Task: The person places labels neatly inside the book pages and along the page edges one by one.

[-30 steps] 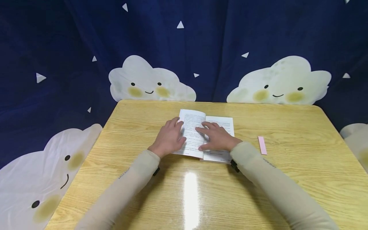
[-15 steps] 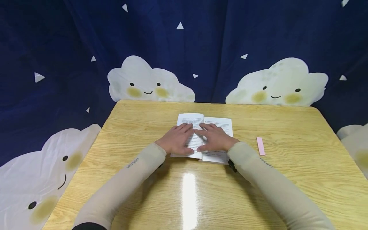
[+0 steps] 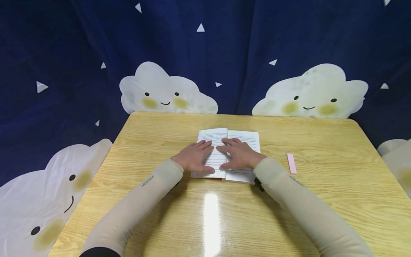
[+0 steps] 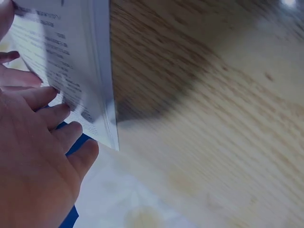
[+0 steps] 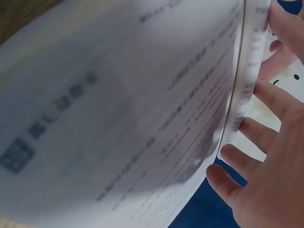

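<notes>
An open book [image 3: 243, 136] with printed pages lies on the wooden table. My left hand [image 3: 194, 157] rests on its left page [image 3: 212, 133], fingers spread and thumb pointing toward the gutter. Over the gutter and right page is my right hand [image 3: 241, 155], its fingertips on the left page just past the fold. In the left wrist view, the left fingers [image 4: 57, 114] lie straight against the page [image 4: 71, 61]. The right wrist view has the right fingertips [image 5: 247, 126] along the fold, beside the printed right page [image 5: 142, 114].
A pink strip [image 3: 291, 163] lies on the table [image 3: 327, 150] to the right of the book. Behind the table hangs a dark blue curtain [image 3: 234, 46] with white clouds and triangles.
My left hand has moved from the book's left edge inward onto the left page, which now lies flatter. The right hand has stayed nearly in place at the fold.
</notes>
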Available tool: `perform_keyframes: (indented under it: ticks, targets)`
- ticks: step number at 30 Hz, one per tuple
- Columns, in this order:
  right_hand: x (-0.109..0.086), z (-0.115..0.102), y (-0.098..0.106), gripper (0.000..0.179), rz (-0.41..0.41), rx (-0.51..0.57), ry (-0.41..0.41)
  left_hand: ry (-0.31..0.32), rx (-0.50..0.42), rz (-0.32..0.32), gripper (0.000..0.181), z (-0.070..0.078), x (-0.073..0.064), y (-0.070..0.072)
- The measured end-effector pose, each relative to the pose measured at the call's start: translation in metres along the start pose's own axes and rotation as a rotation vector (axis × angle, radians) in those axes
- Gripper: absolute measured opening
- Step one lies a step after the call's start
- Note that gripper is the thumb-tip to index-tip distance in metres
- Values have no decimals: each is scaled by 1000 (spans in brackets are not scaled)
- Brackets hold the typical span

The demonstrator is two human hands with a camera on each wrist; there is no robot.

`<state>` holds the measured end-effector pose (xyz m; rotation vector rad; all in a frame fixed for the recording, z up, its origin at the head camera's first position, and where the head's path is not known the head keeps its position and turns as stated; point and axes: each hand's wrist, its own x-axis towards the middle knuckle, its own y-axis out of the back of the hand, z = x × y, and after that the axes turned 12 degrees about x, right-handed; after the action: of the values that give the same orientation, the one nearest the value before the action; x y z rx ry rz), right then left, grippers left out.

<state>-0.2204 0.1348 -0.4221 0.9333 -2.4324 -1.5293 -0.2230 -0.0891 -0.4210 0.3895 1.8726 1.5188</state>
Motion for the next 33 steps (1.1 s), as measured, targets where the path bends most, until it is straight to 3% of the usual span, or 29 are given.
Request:
perform_keyframes:
  ticks: [10,20,33]
  targets:
    - [1,-3,1,78,-43,10,-13,-9,-85,-23,104,0,2,-7]
    - [4,-1,-4,76,-41,1,-35,-46,23,-32,84,-8,3,-15]
    - [2,-1,-7,77,-26,23,-31,-35,35,-7,90,-9,4,-16]
